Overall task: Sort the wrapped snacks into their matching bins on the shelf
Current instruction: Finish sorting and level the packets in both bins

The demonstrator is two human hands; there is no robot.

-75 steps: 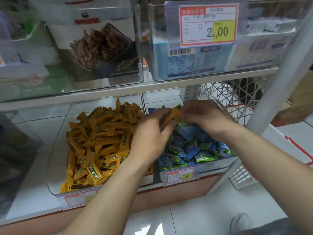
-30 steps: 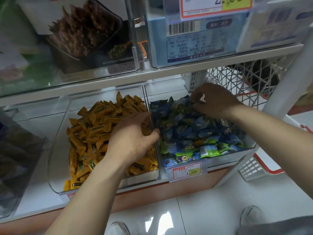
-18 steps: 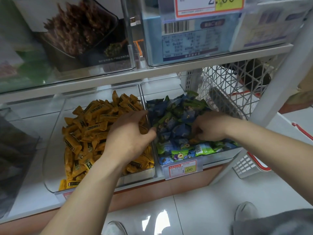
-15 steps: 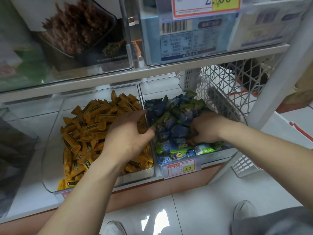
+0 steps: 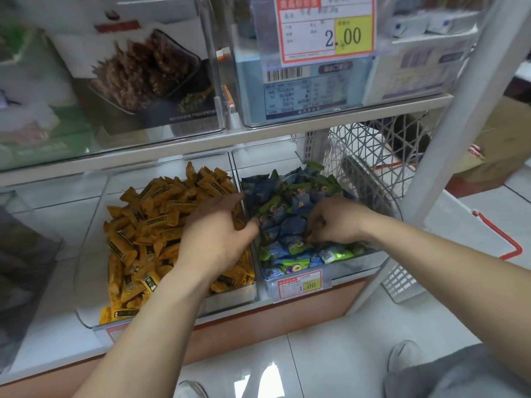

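Head view, centre frame: left hand (image 5: 218, 235) lies spread, fingers relaxed, on the yellow snacks (image 5: 149, 225) in the left bin (image 5: 232, 296). Right hand (image 5: 336, 222) digs curled fingers into the blue-green snacks (image 5: 287, 202) in the right bin (image 5: 355, 268). Can't tell what it grips.

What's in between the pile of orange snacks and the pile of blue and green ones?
The clear bin walls stand there side by side, and the left hand reaches across them. The head view shows this.

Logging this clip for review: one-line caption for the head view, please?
Left hand spread over the yellow snacks; right hand reaches into the blue-and-green snacks in the neighbouring bin.
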